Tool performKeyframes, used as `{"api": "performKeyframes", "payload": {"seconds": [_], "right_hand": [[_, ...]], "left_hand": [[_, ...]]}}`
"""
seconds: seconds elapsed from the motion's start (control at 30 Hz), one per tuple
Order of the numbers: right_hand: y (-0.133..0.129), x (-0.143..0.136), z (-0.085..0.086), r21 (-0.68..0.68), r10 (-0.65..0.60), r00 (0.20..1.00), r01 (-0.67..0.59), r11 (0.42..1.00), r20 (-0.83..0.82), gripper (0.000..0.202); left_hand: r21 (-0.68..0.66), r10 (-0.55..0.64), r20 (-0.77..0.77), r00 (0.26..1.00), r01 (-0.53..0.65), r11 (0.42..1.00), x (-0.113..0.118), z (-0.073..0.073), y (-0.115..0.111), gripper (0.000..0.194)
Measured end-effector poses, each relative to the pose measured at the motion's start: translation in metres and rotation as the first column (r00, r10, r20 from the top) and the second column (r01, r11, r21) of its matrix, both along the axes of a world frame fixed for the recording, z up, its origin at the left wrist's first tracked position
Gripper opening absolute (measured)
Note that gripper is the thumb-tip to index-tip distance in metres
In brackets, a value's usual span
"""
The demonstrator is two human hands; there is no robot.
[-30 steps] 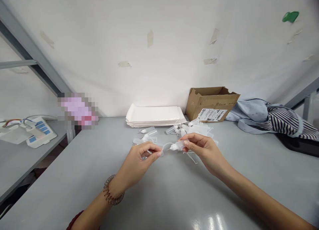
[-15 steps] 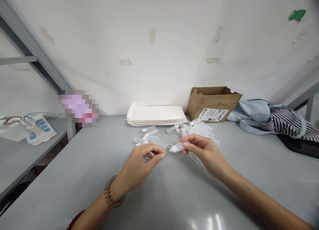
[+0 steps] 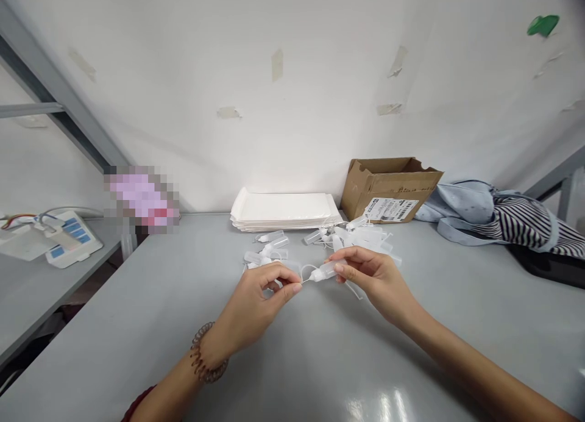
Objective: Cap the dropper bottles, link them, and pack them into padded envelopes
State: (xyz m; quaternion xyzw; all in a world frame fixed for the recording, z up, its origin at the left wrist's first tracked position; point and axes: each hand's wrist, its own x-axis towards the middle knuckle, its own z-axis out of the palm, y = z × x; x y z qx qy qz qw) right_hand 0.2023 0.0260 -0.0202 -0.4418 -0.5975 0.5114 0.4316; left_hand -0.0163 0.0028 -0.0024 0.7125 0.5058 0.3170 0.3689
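My right hand (image 3: 368, 275) grips a small translucent squeeze bottle (image 3: 322, 271) that has a white cap and a thin needle tip pointing left. From the bottle's neck a thin looped strap (image 3: 307, 266) curves over to my left hand (image 3: 262, 297). Thumb and forefinger of that hand are pinched on the strap's end, right at the needle's point; the end itself is hidden by the fingertips. Just beyond my left hand lie several similar bottles (image 3: 274, 245). Behind my right hand is a larger pile of bottles (image 3: 365, 234) with thin straps sticking out.
A stack of white trays or envelopes (image 3: 287, 208) stands against the wall. Right of it is an open cardboard box (image 3: 390, 190), then a light blue cloth bag (image 3: 457, 205) with striped fabric (image 3: 525, 224). A white device with blue buttons (image 3: 75, 236) sits on the left-hand table.
The bottle has come slightly left, so its needle tip now meets the fingertips of my left hand. Both hands keep their grip and the view has shifted a little.
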Motion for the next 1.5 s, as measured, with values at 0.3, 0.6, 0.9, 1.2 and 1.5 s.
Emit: {"api": "performKeyframes", "payload": {"seconds": [0.3,0.6,0.9,1.2,1.5], "right_hand": [[-0.007,-0.004,-0.002,0.423,-0.149,0.962,0.040,0.905,0.228,0.011],[-0.013,-0.007,-0.008,0.716,-0.263,0.919,-0.029,0.697,0.293,0.012],[-0.015,-0.011,-0.018,0.652,-0.249,0.928,0.009,0.759,0.278,0.010],[-0.019,-0.013,-0.015,0.647,-0.244,0.931,0.013,0.763,0.270,0.011],[-0.018,-0.012,-0.018,0.602,-0.204,0.953,0.028,0.798,0.226,0.011]], "left_hand": [[0.064,0.010,-0.026,1.000,-0.008,0.998,0.001,-0.007,0.000,0.014],[0.094,0.016,-0.052,0.999,-0.011,0.996,0.000,-0.014,0.003,0.013],[0.159,0.027,-0.023,0.999,-0.023,0.987,0.001,-0.015,0.002,0.015],[0.148,0.021,-0.035,0.999,-0.016,0.989,0.004,-0.016,-0.001,0.017],[0.161,0.033,-0.042,0.999,-0.025,0.987,0.004,-0.014,-0.004,0.017]]}}
